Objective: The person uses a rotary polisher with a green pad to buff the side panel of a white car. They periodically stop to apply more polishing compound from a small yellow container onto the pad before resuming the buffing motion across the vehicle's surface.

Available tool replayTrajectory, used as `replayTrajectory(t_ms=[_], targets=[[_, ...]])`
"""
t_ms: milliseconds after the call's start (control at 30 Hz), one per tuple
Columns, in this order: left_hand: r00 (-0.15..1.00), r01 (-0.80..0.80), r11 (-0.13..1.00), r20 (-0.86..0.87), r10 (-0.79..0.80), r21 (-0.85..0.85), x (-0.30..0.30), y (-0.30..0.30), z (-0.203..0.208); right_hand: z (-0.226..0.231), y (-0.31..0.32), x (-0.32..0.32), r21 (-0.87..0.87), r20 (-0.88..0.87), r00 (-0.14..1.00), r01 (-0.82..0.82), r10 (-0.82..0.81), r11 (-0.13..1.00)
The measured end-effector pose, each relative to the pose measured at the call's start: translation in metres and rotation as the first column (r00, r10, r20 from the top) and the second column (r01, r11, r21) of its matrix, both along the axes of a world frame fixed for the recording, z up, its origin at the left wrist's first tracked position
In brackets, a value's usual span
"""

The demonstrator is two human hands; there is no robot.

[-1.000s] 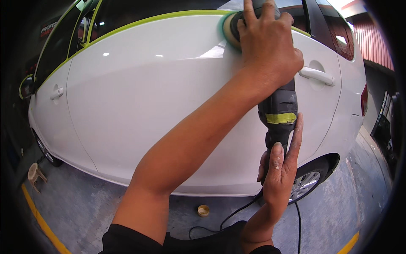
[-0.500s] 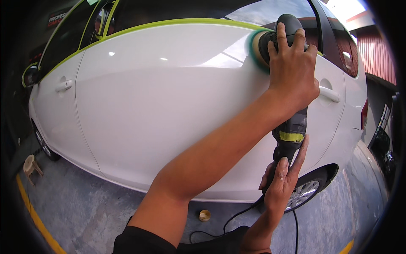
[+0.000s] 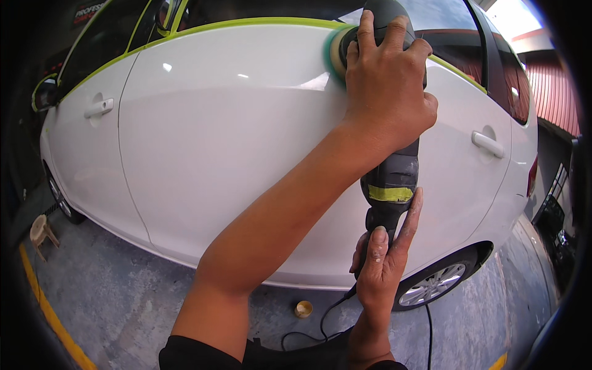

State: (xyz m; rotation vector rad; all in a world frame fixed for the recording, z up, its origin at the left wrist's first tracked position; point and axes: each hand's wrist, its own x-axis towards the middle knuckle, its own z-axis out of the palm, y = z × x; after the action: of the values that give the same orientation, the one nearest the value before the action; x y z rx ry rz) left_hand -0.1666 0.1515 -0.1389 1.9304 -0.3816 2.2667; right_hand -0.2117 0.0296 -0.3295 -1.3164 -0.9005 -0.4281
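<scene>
A black polisher point(image 3: 398, 168) with a band of yellow-green tape stands upright against the white car door point(image 3: 228, 154). Its round pad point(image 3: 335, 54), edged in blurred green, rests on the door's upper panel just under the taped window line. My left hand point(image 3: 387, 83) is wrapped over the machine's head, fingers spread across its top. Lower down, my right hand point(image 3: 383, 262), with whitish smears on it, grips the rear handle near the cord. Part of the handle is hidden behind its fingers.
Yellow-green masking tape point(image 3: 259, 21) runs along the window edge. A door handle point(image 3: 488, 144) protrudes at right. Below are a rear wheel point(image 3: 435, 287), a small tub point(image 3: 303, 309) and the black cord point(image 3: 430, 339) on the floor. A small stool point(image 3: 43, 233) stands at far left.
Both hands have shifted left with the polisher, and its pad has slid left and slightly up along the panel. The rear door handle is now uncovered.
</scene>
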Motion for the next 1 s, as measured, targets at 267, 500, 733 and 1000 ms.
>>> replayTrajectory(t_ms=[267, 500, 733, 1000], targets=[[0.967, -0.191, 0.980, -0.182, 0.179, -0.049, -0.055, 0.047, 0.002, -0.004, 0.034, -0.019, -0.123, 0.119, 0.993, 0.000, 0.014, 0.992], [0.968, -0.226, 0.972, -0.124, 0.217, -0.065, -0.097, 0.086, -0.001, 0.007, 0.064, -0.039, -0.241, 0.214, 0.969, -0.073, 0.127, 0.968], [0.984, -0.175, 0.975, -0.063, 0.168, -0.134, -0.136, 0.151, -0.019, 0.002, 0.099, -0.059, -0.276, 0.284, 0.939, -0.111, 0.191, 0.955], [0.990, -0.108, 0.967, -0.115, 0.083, -0.231, -0.115, 0.093, -0.042, -0.011, 0.039, -0.045, -0.372, 0.200, 0.971, -0.046, 0.128, 0.927]])
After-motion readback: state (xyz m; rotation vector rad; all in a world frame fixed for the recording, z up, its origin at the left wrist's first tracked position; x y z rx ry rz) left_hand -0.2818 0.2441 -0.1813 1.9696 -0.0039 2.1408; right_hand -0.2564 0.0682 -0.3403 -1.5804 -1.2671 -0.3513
